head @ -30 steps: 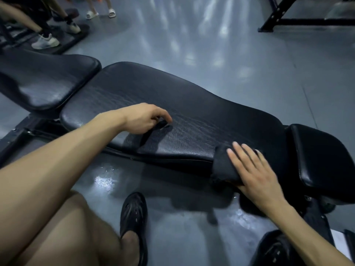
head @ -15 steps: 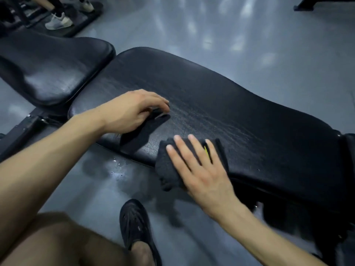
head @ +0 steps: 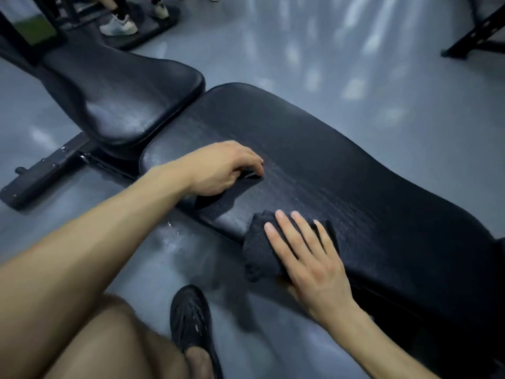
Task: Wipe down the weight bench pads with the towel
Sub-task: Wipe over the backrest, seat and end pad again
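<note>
The long black bench pad (head: 341, 170) runs from centre to lower right. A dark folded towel (head: 259, 253) lies on its near edge and hangs partly over the side. My right hand (head: 308, 255) presses flat on the towel with straight, spread fingers. My left hand (head: 221, 168) rests on the pad near its left end, fingers loosely bent with the tips on the surface, holding nothing that I can see. A second, smaller black seat pad (head: 123, 97) sits to the upper left, just apart from the long pad.
The bench's black steel frame (head: 41, 170) sticks out on the grey floor at left. My knee and black shoe (head: 191, 324) are below the pad. Another person's feet in light trainers (head: 119, 26) stand on a mat at top left. A dark rack foot (head: 475, 36) is at top right.
My right hand has slid the towel leftward along the pad's near edge, from the right end toward the middle. My left hand has stayed in place on the pad.
</note>
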The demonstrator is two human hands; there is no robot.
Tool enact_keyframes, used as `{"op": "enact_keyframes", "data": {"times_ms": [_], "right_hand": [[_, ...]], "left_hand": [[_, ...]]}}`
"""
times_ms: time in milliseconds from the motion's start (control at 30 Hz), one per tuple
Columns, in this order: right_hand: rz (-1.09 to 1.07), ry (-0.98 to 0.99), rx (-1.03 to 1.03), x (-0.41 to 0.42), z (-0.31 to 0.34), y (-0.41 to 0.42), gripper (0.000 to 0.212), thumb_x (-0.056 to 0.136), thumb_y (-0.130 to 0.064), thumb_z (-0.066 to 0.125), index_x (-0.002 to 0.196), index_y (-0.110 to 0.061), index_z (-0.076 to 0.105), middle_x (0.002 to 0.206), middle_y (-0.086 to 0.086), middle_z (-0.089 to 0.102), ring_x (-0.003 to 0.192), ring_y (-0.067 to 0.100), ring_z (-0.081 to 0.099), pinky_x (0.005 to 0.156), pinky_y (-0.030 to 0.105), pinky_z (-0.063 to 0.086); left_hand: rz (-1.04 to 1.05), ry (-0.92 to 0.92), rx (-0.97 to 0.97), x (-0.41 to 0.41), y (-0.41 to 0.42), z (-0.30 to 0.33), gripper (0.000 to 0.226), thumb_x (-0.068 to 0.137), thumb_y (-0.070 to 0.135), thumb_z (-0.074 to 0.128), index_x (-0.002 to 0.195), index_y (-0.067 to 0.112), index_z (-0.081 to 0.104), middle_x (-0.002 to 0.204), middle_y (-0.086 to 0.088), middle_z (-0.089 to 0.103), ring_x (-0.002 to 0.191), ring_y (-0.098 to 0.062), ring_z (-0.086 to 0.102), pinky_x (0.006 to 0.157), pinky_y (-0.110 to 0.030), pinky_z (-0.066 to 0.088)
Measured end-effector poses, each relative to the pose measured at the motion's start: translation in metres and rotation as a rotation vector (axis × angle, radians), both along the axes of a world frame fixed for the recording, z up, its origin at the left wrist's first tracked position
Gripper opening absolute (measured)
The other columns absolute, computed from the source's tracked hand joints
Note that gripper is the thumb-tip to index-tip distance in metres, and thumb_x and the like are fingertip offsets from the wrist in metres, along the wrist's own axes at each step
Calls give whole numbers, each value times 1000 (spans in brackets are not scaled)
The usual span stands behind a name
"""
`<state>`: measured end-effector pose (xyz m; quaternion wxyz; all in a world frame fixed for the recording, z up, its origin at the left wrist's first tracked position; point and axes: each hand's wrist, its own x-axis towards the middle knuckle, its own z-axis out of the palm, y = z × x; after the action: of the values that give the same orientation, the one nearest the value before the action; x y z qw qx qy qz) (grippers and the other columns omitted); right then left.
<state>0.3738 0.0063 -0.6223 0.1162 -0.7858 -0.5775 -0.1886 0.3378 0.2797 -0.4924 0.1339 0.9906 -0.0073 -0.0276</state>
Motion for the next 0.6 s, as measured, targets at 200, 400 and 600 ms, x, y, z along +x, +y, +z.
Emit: {"op": "enact_keyframes", "data": {"times_ms": [200,400,600], "right_hand": [[-79,12,-5,3,-5,-35,114,70,-32,91,163,-22,25,169,3,24,152,31,33,121,52,30],[-157,22,4,9,-15,-62,93,85,-45,66,164,-24,21,170,2,22,151,31,34,120,53,29],[-221,-49,-4,3,-17,-52,84,89,-50,59,161,-18,29,167,7,31,148,36,37,120,56,28]], "left_hand": [[207,-29,-31,-65,4,14,39,92,-9,52,120,6,73,141,-13,61,133,-28,53,108,-18,28],[500,-93,-124,-142,20,24,37,95,-8,50,123,7,71,144,-10,58,138,-26,50,104,-15,29],[716,-28,-278,-185,40,13,42,100,2,48,133,24,63,137,-2,63,128,-22,56,114,-41,40]]}}
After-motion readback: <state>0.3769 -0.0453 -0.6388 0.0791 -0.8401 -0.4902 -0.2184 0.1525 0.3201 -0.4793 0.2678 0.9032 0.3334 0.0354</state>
